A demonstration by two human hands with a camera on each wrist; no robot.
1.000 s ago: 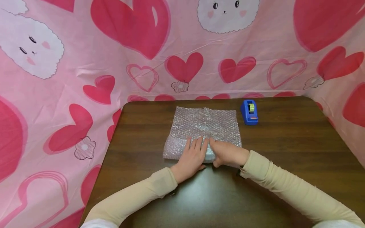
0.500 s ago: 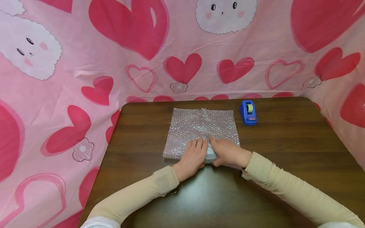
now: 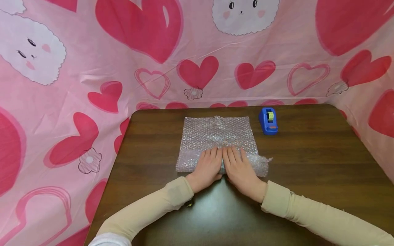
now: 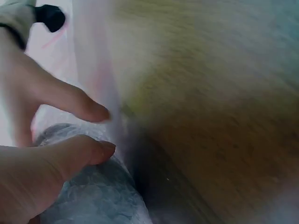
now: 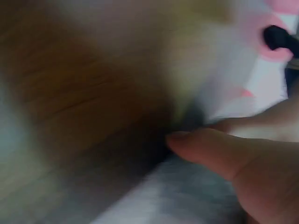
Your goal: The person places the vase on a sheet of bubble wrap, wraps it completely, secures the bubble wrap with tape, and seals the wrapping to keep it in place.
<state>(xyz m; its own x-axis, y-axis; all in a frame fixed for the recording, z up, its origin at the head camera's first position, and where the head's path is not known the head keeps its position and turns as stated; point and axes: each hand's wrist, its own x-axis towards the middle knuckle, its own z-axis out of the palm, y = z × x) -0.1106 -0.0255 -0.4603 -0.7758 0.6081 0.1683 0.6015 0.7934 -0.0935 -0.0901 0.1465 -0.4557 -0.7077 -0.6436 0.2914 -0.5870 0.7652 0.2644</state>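
Bubble wrap (image 3: 212,133) | mostly left of the blue tape holder (image 3: 268,121) | left hand (image 3: 207,169) and right hand (image 3: 241,171) press its rolled edge (image 3: 260,164), fingers straight, close together | seems light, soft, squishy; best held gently along that edge

Way through: worktop (image 3: 314,147) right of the bubble wrap (image 3: 215,131), also left | in the way: left sleeve (image 3: 147,208) and right sleeve (image 3: 320,217) near, tape dispenser (image 3: 264,122) far right
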